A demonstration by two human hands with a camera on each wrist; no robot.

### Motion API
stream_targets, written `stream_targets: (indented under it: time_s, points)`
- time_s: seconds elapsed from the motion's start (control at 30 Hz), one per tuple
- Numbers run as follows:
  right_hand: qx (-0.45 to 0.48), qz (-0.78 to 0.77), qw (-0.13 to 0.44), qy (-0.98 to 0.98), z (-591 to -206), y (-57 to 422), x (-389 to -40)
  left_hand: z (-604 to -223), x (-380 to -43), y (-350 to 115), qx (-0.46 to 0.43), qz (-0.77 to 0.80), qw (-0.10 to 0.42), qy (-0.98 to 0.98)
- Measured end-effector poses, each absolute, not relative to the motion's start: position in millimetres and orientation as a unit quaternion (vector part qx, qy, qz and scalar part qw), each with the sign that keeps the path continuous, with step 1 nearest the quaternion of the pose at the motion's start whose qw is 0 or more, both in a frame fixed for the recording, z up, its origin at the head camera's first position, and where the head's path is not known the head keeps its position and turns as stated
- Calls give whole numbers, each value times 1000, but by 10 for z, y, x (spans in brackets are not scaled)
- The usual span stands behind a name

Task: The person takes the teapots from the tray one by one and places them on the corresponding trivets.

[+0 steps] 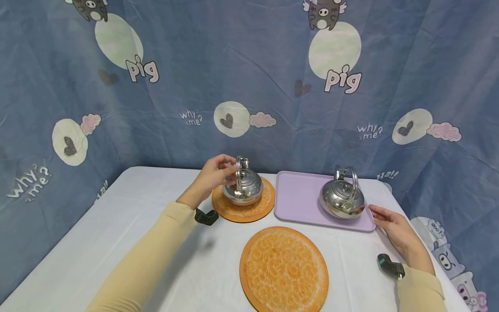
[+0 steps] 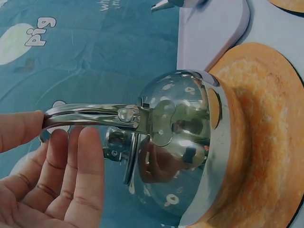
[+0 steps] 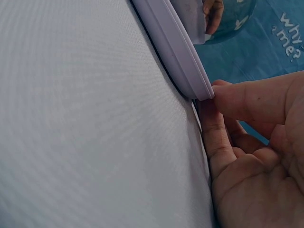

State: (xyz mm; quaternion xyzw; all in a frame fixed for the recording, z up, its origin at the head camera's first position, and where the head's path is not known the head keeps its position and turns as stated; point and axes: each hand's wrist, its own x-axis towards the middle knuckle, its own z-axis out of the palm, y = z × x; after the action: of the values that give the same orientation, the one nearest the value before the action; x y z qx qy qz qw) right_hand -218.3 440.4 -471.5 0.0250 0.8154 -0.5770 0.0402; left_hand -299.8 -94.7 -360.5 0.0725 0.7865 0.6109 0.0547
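Nearest, a round orange mat (image 1: 284, 268) lies flat on the white-covered worktop (image 1: 62, 255). To its right, the right hand (image 1: 397, 229) is at the near right corner of a lilac tray (image 1: 300, 195); its thumb and forefinger pinch the rim there. On the right part of this tray stands a shiny metal kettle (image 1: 343, 199), upright, its handle raised. Left of the tray and just beside it lies a second orange mat (image 1: 238, 215). A matching kettle (image 1: 247, 190) stands upright on it. The left hand (image 1: 214, 175) reaches in from the left, thumb and fingertips pinching this kettle's raised handle. Behind the worktop hangs a blue curtain (image 1: 187, 78) printed with pigs, hearts, pink clouds and the word "pig".
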Motion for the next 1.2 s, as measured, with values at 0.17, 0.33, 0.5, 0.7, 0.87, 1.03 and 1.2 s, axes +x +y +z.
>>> stream_targets:
  time_s: [0.17, 0.33, 0.5, 0.7, 0.87, 1.03, 1.2]
  points:
    - [26, -574, 38, 818, -4714, 4408, -2180, -3559, -2972, -934, 77, 597, 39, 798]
    - [25, -574, 39, 818, -4716, 4428, -2190, -3497, -2964, -935, 83, 589, 18, 804]
    - [16, -579, 34, 814, -4726, 4446, -2192, -3433, -2958, -919, 94, 576, 9, 812]
    - [7, -586, 32, 810, -4744, 4439, -2191, -3343, -2932, -864, 107, 565, 3, 818]
    - [8, -577, 32, 816, -4746, 4444, -2190, -3282, -2939, -770, 119, 563, -1, 818]
    - [11, -565, 32, 824, -4739, 4455, -2205, -3222, -2943, -633, 130, 566, 0, 814]
    - [16, -554, 34, 832, -4733, 4452, -2216, -3195, -2965, -489, 143, 571, 14, 808]
